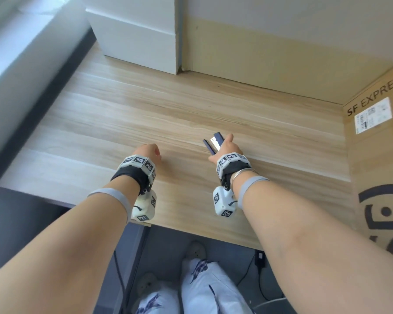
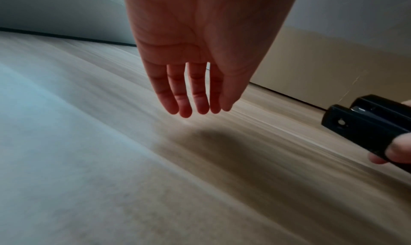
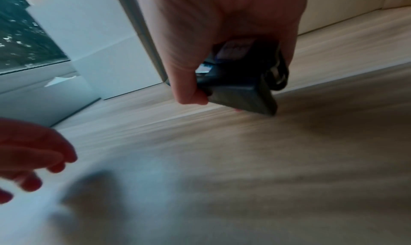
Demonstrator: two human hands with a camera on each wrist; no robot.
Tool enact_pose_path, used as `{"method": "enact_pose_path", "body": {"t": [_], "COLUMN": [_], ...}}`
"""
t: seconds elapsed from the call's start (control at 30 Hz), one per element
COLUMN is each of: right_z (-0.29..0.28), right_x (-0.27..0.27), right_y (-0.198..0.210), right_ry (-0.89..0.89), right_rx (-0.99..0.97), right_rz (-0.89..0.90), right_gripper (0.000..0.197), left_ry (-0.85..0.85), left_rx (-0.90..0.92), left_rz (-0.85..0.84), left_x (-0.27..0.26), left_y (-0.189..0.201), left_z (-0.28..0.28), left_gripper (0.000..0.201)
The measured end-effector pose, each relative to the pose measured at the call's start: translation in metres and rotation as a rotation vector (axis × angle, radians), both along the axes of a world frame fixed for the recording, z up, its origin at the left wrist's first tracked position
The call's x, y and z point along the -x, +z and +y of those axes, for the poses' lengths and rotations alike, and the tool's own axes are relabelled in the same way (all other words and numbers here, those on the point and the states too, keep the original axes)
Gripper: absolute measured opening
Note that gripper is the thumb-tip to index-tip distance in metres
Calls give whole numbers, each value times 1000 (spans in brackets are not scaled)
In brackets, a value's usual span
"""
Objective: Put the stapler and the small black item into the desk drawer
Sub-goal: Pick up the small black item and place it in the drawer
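Note:
My right hand (image 1: 225,148) grips a dark stapler (image 1: 213,142) with a silver strip, its nose pointing away from me, low over the wooden desk (image 1: 168,114). In the right wrist view my thumb and fingers wrap the stapler (image 3: 240,83), whose rear corner is almost at the desk surface. The left wrist view shows the stapler (image 2: 367,124) at the right edge. My left hand (image 1: 149,151) hovers over the desk to the stapler's left, holding nothing, its fingers (image 2: 195,94) straight. I see no small black item and no drawer in any view.
A large cardboard box (image 1: 381,137) printed SF EXPRESS stands along the desk's right side. A white box (image 1: 134,37) stands at the back left, beside a beige panel (image 1: 270,53) along the back. A dark unit (image 1: 21,223) sits below the desk's left front. My legs are under the desk.

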State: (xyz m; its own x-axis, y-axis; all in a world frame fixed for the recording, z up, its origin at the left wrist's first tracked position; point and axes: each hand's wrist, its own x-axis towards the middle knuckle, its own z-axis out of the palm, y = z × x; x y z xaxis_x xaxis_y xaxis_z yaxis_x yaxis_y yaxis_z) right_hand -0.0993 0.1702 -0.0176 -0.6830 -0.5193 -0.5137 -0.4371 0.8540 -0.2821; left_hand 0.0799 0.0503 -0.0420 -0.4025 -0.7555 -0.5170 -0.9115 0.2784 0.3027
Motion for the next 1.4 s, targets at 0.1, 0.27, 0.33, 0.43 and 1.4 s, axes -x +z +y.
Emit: {"method": "enact_pose_path", "body": {"t": [0.1, 0.27, 0.33, 0.43, 1.4], "right_z": [-5, -12, -16, -20, -17], "right_x": [-41, -112, -143, -191, -390], "right_y": [9, 16, 17, 17, -170], "right_ry": [61, 198, 222, 290, 92], "right_rx": [40, 105, 151, 175, -269], "right_rz": [-21, -89, -151, -255, -497], "right_gripper": [71, 75, 75, 80, 51], "left_ry": [24, 73, 102, 158, 354], "left_rx": [5, 31, 45, 66, -154], "left_rz": [21, 32, 15, -13, -189], "left_x": [-30, -90, -120, -167, -375], "left_y": [3, 6, 4, 1, -158], "left_z": [3, 9, 9, 10, 59], "left_gripper": [27, 27, 27, 28, 28]}}
